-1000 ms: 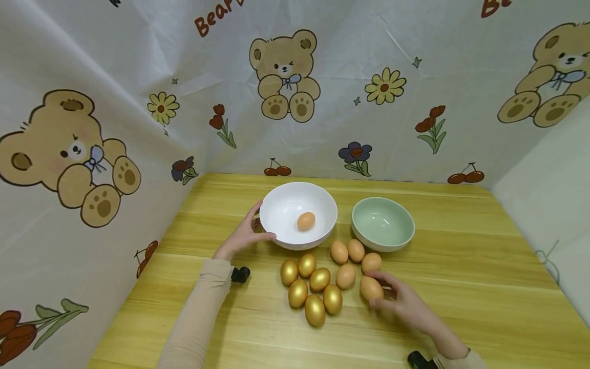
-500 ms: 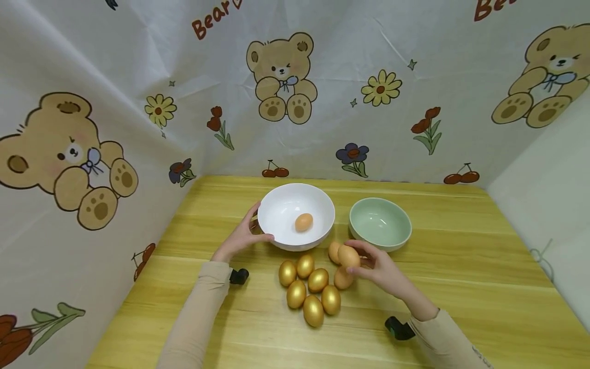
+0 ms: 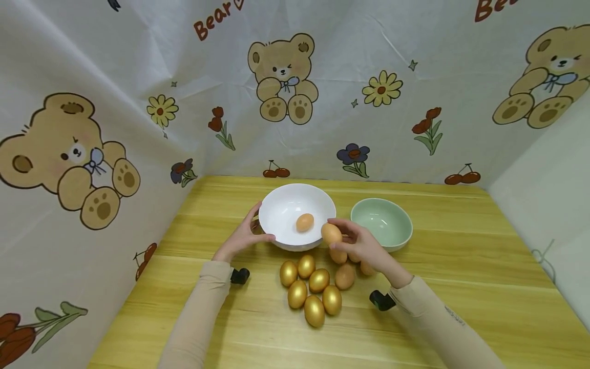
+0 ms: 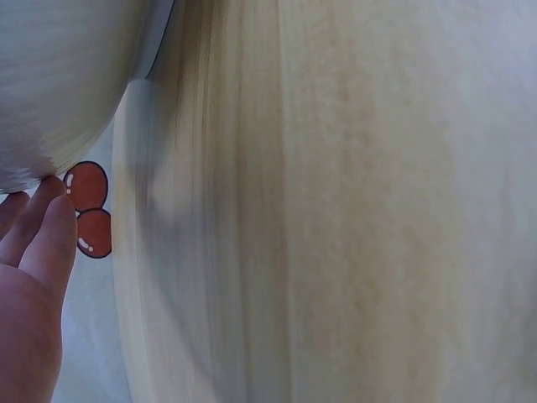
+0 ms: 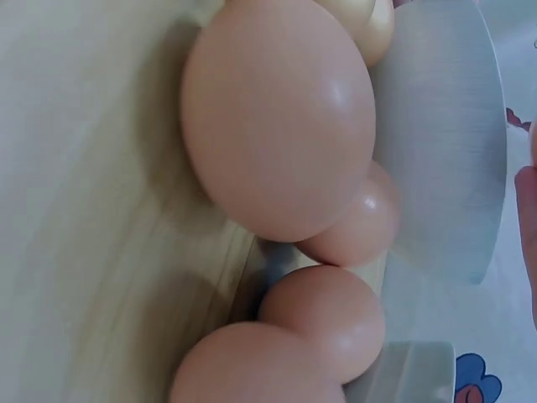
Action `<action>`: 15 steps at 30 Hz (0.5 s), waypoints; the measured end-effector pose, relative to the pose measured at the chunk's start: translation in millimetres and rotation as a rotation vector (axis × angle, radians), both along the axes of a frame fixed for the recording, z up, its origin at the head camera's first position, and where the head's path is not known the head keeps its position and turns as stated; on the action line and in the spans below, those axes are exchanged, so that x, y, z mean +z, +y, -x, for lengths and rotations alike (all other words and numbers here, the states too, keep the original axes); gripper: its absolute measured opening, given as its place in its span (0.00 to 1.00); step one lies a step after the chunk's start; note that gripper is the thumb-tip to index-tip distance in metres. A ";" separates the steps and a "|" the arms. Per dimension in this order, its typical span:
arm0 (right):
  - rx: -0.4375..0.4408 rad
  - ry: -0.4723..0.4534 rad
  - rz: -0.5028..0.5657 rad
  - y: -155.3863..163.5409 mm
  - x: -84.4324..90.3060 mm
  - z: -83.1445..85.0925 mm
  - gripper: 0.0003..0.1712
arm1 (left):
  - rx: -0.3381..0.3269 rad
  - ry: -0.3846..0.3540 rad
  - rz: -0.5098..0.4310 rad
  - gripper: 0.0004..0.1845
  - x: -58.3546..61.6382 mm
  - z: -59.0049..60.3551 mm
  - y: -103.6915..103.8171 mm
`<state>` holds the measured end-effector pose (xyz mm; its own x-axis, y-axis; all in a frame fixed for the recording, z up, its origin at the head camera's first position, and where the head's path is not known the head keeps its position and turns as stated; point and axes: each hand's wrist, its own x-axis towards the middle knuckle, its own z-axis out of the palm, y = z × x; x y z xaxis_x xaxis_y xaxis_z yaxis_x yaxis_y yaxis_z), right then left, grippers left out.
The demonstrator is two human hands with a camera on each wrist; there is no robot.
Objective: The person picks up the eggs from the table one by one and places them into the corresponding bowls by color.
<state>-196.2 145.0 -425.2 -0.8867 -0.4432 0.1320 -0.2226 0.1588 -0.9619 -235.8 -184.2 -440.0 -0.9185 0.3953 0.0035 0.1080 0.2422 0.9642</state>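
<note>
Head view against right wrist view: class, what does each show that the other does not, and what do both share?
Only the head view shows the left hand touching the round white bowl, the plain brown egg lying in it, the six shiny gold eggs and the right hand pinching the brown egg held at the bowl's rim. Only the right wrist view shows the held egg's smooth shell up close, and the brown eggs on the wooden table seen beyond it. Both show that egg, the eggs beneath, and the pale green bowl.
</note>
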 end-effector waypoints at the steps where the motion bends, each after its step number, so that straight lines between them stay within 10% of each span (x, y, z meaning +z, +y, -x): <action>1: -0.001 -0.003 -0.001 -1.9 0.7 2.2 0.35 | -0.001 0.001 -0.001 0.55 0.1 0.0 0.0; 15: 0.033 -0.057 0.017 -31.9 17.0 22.7 0.34 | -0.003 -0.003 -0.006 0.55 0.1 -0.9 -0.1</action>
<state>-218.9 113.1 -408.2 -0.8779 -0.4703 0.0898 -0.1724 0.1354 -0.9757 -234.9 -184.3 -439.9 -0.9174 0.3979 0.0036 0.1061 0.2360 0.9659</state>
